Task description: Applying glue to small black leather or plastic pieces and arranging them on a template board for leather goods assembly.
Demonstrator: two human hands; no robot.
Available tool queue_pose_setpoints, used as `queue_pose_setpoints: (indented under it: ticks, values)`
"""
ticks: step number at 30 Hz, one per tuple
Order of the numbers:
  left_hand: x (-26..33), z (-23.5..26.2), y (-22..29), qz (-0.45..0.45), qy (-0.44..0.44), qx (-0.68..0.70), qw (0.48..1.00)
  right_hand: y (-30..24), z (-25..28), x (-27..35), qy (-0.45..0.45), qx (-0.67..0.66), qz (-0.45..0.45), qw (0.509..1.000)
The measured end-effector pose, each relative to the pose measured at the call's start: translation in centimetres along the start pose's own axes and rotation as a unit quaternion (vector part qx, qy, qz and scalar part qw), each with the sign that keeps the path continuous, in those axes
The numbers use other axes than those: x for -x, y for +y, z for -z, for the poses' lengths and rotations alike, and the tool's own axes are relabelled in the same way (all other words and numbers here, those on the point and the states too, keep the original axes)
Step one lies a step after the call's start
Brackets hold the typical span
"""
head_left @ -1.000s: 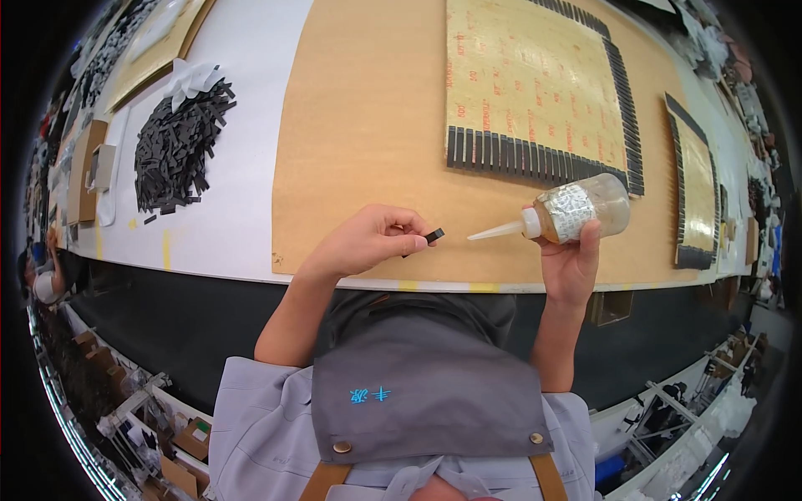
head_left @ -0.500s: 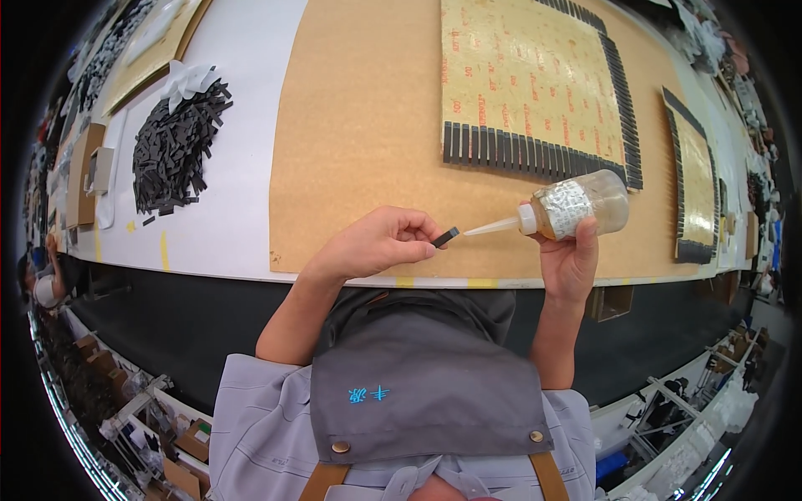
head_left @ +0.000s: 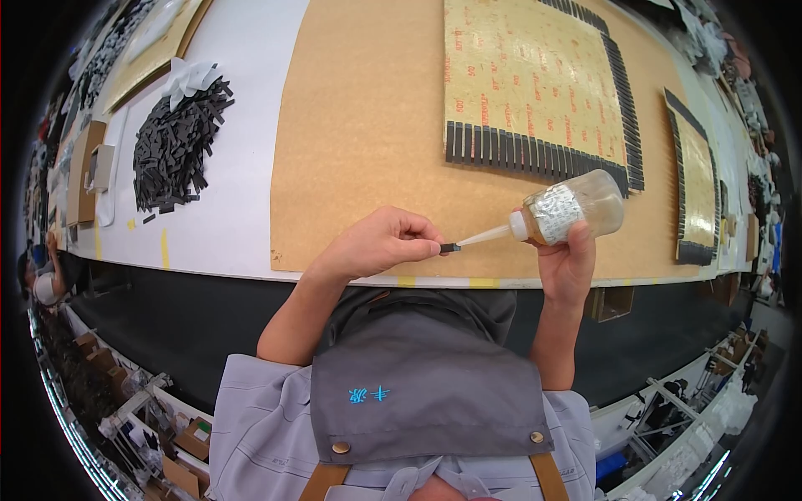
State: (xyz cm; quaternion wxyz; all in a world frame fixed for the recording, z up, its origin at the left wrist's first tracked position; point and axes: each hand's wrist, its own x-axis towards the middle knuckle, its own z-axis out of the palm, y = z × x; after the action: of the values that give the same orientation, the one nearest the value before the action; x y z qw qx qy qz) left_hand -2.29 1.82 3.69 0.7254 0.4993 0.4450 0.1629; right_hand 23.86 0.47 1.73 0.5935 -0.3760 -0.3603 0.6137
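Between thumb and fingers, my left hand [head_left: 383, 244] pinches a small black strip [head_left: 449, 248], its free end pointing right. My right hand [head_left: 566, 260] is wrapped round a clear squeeze bottle [head_left: 568, 207] with a silvery label and some amber liquid inside. The bottle lies tilted on its side, and its long thin nozzle [head_left: 484, 235] reaches left to the end of the strip; the tip seems to touch it. Beyond the bottle lies a yellowish sheet [head_left: 535, 83] with red print, with many black strips [head_left: 535, 154] lined up along its near and right edges.
A heap of loose black strips [head_left: 177, 146] lies at the left, with a white crumpled piece [head_left: 190, 79] on it. A brown board [head_left: 359, 125] covers the middle of the white table. Another strip-edged sheet [head_left: 695, 179] is at the right, cardboard boxes [head_left: 86, 171] far left.
The bottle has moved slightly left and its nozzle tip has come to the black strip. My left hand has turned the strip from slanting upward to nearly level.
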Motion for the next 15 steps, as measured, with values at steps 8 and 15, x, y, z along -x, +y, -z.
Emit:
queue_pose_setpoints:
  ticks: [8,15]
  values:
    - [0.0,-0.1,-0.2,-0.012,-0.008,0.007,1.0,0.1,-0.1,0.2,0.002,0.013,-0.004,1.0]
    - [0.1,-0.1,-0.2,0.003,-0.011,0.005,1.0,-0.4,-1.0,0.4,0.017,-0.044,-0.02,0.999]
